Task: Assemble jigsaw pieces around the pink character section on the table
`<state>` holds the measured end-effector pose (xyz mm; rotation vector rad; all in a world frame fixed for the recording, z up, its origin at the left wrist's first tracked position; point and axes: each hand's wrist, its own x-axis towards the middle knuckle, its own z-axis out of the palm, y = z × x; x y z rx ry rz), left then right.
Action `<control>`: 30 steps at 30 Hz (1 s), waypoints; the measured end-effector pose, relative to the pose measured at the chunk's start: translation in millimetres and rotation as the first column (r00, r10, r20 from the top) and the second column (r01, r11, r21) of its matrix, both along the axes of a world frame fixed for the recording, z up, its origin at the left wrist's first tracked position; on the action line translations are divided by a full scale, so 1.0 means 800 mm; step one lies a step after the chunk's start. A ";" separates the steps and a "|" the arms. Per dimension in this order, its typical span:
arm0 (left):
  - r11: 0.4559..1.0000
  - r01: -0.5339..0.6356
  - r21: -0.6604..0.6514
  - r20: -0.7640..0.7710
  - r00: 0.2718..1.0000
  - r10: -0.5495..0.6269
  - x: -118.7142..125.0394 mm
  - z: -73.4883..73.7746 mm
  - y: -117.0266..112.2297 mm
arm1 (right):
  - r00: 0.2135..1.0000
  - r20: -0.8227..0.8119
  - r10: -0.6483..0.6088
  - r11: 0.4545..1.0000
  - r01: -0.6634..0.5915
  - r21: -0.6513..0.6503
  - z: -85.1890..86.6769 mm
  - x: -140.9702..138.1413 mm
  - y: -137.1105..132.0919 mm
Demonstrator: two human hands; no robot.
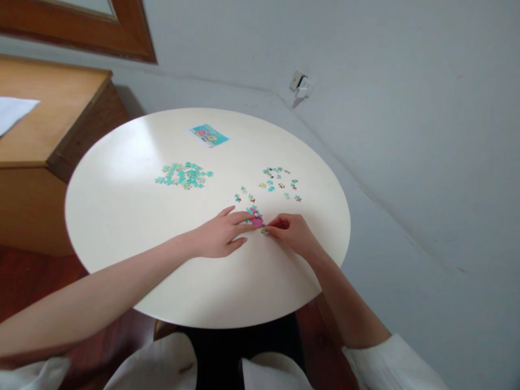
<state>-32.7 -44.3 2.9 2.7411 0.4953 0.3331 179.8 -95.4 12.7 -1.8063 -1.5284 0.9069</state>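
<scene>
A small joined section of jigsaw puzzle [257, 221], pink with teal edges, lies on the white oval table. My left hand [219, 234] rests flat with fingers spread, its fingertips touching that section from the left. At the section's lower right corner, my right hand [293, 234] pinches a small greenish puzzle piece [264, 231] between thumb and fingers. The piece touches or nearly touches the pink section; I cannot tell whether it is joined. Just beyond my left fingertips lie a few loose pieces [251, 198].
Teal pieces form a pile [184, 175] on the left of the table [122, 227]. More loose pieces [281, 186] are scattered at the right. A picture card [209, 135] lies at the back. A wooden cabinet [52, 108] stands left; a wall with a socket [301, 84] is behind.
</scene>
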 end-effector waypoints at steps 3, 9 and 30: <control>1.000 -0.003 0.000 -0.002 1.000 0.003 0.000 0.001 0.000 | 1.000 0.009 -0.003 1.000 0.003 -0.016 0.002 -0.001 0.001; 1.000 0.000 0.004 0.002 1.000 0.000 0.000 0.000 -0.001 | 1.000 0.020 0.011 0.999 -0.010 -0.039 0.004 0.001 0.004; 1.000 -0.007 -0.005 -0.003 1.000 0.007 0.001 0.001 -0.002 | 0.986 0.134 0.098 0.990 -0.083 -0.114 0.008 0.001 0.023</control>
